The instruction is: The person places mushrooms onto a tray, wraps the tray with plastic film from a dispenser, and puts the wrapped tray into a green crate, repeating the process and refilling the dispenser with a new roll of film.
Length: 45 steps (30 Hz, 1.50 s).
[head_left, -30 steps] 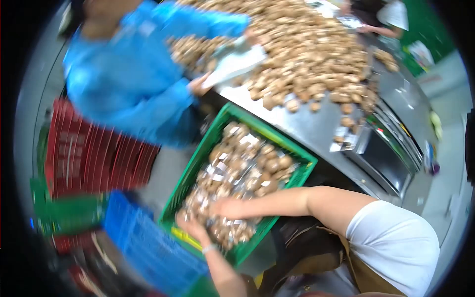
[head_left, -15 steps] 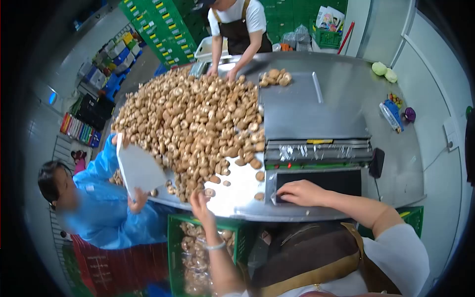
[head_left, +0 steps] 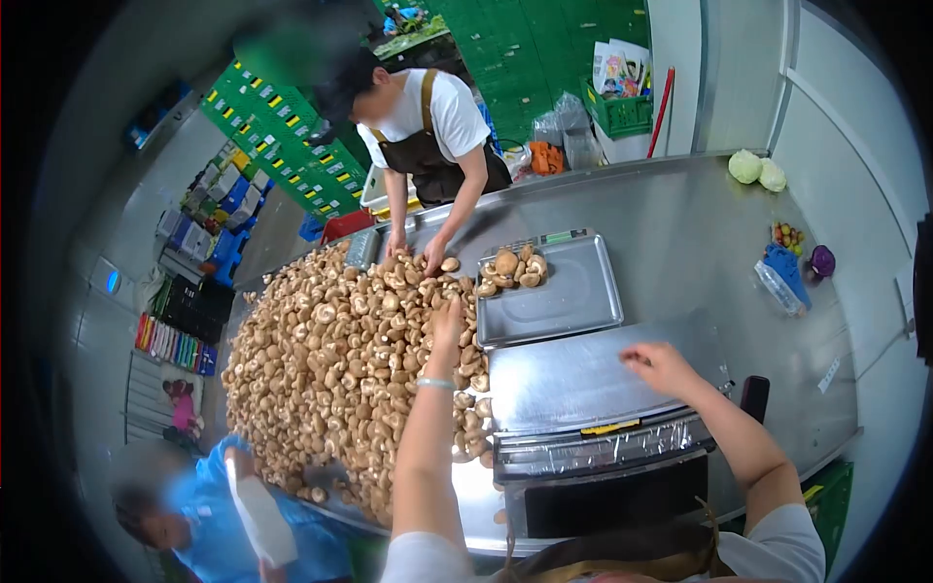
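Note:
My left hand (head_left: 446,328) reaches out over the right edge of a big heap of brown mushrooms (head_left: 335,364), close to a grey metal tray (head_left: 559,306). Its fingers are stretched forward and I see nothing held in them. Several mushrooms (head_left: 513,266) lie in the tray's far left corner. Above the flat metal top (head_left: 573,374) of a film wrapping machine hovers my right hand (head_left: 664,369), fingers loosely bent and apart, with nothing visible in it. Clear film (head_left: 607,449) lies along the machine's roller, before its black plate (head_left: 617,496).
Across the table, a co-worker in a brown apron (head_left: 432,160) has both hands in the heap. Another in blue (head_left: 228,520) holds a white board or tray (head_left: 260,515) at lower left. Cabbages (head_left: 746,167), a purple vegetable (head_left: 822,260) and a dark device (head_left: 755,396) sit on the right.
My left hand has moved from the table's near edge forward over the heap. My right hand has left the black plate and gone forward over the machine. The view has shifted forward.

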Tool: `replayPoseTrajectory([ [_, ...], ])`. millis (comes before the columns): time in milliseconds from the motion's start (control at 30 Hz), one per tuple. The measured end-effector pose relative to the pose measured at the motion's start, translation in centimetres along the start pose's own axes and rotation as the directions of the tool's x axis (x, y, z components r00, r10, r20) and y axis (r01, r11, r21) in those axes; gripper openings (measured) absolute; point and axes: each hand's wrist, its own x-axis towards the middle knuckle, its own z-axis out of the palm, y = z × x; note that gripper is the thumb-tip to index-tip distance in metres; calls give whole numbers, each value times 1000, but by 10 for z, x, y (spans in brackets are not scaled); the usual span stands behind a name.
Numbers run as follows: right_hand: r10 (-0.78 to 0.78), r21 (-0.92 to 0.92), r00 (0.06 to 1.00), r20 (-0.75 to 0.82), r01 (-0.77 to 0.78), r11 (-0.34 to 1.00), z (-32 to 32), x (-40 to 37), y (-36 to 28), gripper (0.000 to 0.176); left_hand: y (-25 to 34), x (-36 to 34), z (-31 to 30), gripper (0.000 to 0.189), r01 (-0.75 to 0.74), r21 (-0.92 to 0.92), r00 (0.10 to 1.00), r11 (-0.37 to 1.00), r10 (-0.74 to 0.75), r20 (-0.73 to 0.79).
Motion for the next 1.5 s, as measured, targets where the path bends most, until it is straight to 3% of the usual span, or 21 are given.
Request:
replayPoseTrajectory([
  [33,49,65,999,-1,-49,997,5,26,11,28,-38,48,3,52,-92,45,996,995,92,-6],
  [67,7,245,998,-57,7,969,18,58,34,34,-32,66,4,58,-8,167,996,986,-6,83],
  [100,-21,415,992,-123,71,907,31,89,53,40,-41,83,12,58,-42,167,997,985,31,67],
  [167,14,250,993,-121,17,968,41,150,57,56,-51,108,24,59,-92,233,995,968,81,55],
  [233,81,233,993,-91,-58,971,60,208,67,69,-44,112,33,58,-111,357,993,928,92,70],
  [333,119,276,984,-133,-79,958,86,274,75,83,-53,122,45,54,-223,503,972,835,229,51],
  [400,124,368,985,-121,-72,927,91,302,71,87,-44,127,49,52,-223,645,970,731,231,74],
  [500,-58,77,990,-127,68,995,101,322,72,87,-35,120,66,51,-224,721,953,656,303,20],
  [600,9,37,991,-131,-4,999,102,314,69,84,-31,124,67,51,-154,704,982,694,189,28],
  [700,38,104,989,-145,-23,994,94,293,75,86,-37,108,76,50,-162,686,978,710,210,13],
  [800,94,109,983,-159,-78,991,80,255,74,90,-61,105,84,49,-118,590,991,799,55,123],
  [900,110,94,982,-151,-96,991,66,221,70,92,-74,78,100,45,-118,461,993,880,90,82],
  [967,103,35,976,-191,-98,995,53,192,55,91,-52,42,105,44,-174,485,985,857,150,88],
  [1067,117,137,977,-180,-92,986,29,137,39,91,6,-37,100,48,-207,386,973,899,149,175],
  [1133,150,183,976,-158,-120,976,14,89,25,91,13,-84,100,50,-192,280,967,940,133,216],
  [1200,199,228,973,-121,-168,959,10,41,24,91,-1,-123,96,51,-86,206,951,975,19,310],
  [1233,215,209,971,-105,-190,959,10,19,27,91,1,-146,98,49,62,118,937,991,-98,335],
  [1367,237,155,966,-103,-219,963,20,-50,37,89,-53,-193,98,45,-109,192,923,975,28,383],
  [1467,247,212,965,-91,-223,951,22,-71,40,88,-47,-220,97,44,-47,199,920,979,-35,389],
  [1500,198,187,973,-122,-173,967,21,-74,38,87,-41,-225,94,46,40,142,906,989,-96,413],
])
